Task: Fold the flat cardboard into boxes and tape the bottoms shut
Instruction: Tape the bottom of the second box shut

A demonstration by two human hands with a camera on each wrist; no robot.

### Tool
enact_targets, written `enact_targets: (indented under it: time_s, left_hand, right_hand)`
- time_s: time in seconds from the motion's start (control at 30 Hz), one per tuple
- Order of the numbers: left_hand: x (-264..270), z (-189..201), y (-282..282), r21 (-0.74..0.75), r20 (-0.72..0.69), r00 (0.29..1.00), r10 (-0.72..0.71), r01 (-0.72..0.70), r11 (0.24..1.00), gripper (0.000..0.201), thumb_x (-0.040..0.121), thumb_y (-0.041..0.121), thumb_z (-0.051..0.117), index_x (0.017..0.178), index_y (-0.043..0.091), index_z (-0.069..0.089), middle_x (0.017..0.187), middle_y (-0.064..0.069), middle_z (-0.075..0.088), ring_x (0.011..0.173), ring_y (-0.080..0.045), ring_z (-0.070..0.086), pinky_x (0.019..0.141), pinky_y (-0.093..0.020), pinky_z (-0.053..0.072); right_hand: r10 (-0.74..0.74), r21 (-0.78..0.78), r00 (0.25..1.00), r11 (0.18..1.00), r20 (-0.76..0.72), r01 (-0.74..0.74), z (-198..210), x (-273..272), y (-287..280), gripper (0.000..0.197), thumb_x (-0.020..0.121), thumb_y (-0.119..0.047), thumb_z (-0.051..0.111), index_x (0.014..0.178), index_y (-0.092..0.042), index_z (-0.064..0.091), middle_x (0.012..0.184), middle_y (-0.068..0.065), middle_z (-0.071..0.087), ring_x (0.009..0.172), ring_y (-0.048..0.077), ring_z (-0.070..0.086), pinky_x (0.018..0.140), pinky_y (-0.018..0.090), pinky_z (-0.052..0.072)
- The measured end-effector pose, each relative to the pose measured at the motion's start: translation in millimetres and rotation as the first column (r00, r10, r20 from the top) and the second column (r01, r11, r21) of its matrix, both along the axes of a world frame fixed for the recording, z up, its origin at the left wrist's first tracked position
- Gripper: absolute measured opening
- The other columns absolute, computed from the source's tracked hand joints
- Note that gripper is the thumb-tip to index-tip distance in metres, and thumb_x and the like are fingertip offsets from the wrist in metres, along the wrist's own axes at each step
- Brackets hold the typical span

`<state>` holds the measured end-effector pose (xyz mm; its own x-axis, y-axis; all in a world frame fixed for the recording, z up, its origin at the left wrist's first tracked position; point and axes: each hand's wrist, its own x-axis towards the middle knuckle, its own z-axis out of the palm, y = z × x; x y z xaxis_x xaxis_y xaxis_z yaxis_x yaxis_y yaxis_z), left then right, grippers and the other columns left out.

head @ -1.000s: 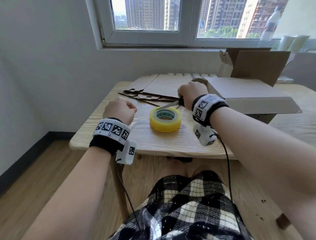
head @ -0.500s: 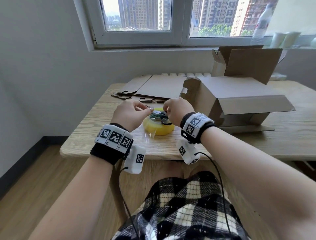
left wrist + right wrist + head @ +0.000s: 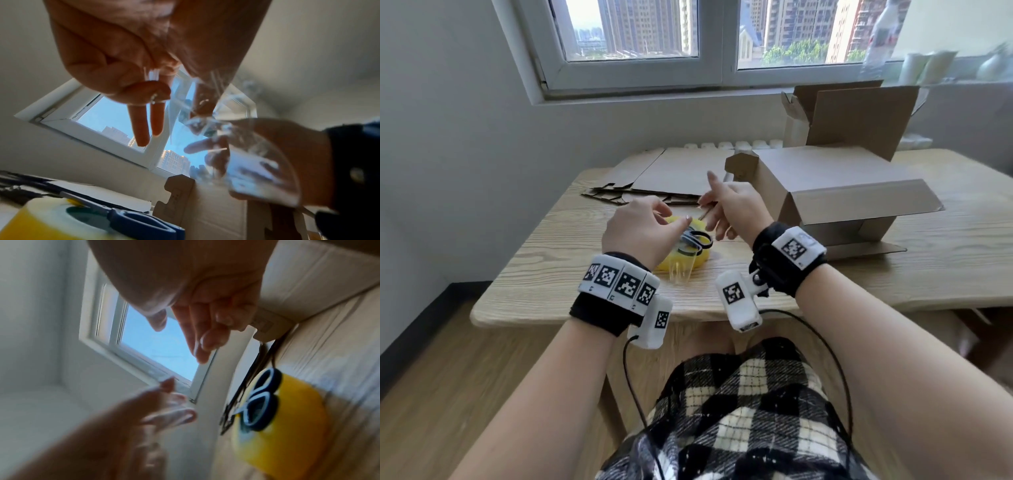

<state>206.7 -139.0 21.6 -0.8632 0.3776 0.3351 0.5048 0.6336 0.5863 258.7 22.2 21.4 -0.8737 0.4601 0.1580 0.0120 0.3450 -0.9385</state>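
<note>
My left hand [image 3: 671, 219] hovers over the yellow tape roll [image 3: 700, 262] and pinches a cut strip of clear tape [image 3: 681, 272] that hangs down from it. The left wrist view shows the left hand [image 3: 164, 97] with the clear tape [image 3: 257, 164] curling off to the right. Black-handled scissors [image 3: 697, 240] lie on top of the roll. Just right of it my right hand [image 3: 714, 205] is raised, fingers spread, holding nothing. A folded box [image 3: 825, 192] lies on its side at the right. Flat cardboard [image 3: 674, 174] lies behind the roll.
A second open box [image 3: 859, 116] stands behind the folded one, near the window sill. The wooden table [image 3: 558, 274] has its front edge close to my lap. Bottles and cups line the sill at the far right.
My right hand brought the scissors from the flat cardboard to the tape roll, laid them on it and let go, then rose open. My left hand lifted with the tape strip.
</note>
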Motion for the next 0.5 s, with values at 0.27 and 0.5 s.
enact_targets:
  time_s: [0.27,0.5]
  left_hand:
    - [24.3,1.2,39.8,0.024,-0.139,0.985,-0.106,0.111,0.994,0.046,0.078,0.063,0.069,0.105,0.026,0.069,0.098,0.010,0.071,0.095,-0.012,0.065,0.084,-0.034,0.053]
    - [31.1,-10.0,45.0,0.142,-0.134,0.972,-0.194,0.212,0.967,0.040,0.074,0.058,0.077,0.102,0.031,0.070,0.096,0.016,0.070,0.069,0.001,0.062,0.078,-0.035,0.057]
  right_hand:
    - [-0.041,-0.119,0.999,0.992,0.003,0.041,10.6,42.4,20.2,0.018,0.087,-0.002,0.059,0.101,-0.007,0.070,0.062,0.005,0.069,0.048,0.014,0.060,0.042,0.019,0.040]
    - [-0.226,-0.202,0.974,0.955,-0.017,0.218,4.5,79.6,53.3,0.020,0.102,-0.015,0.048,0.107,-0.010,0.067,0.059,0.003,0.068,0.047,0.012,0.060,0.041,0.019,0.044]
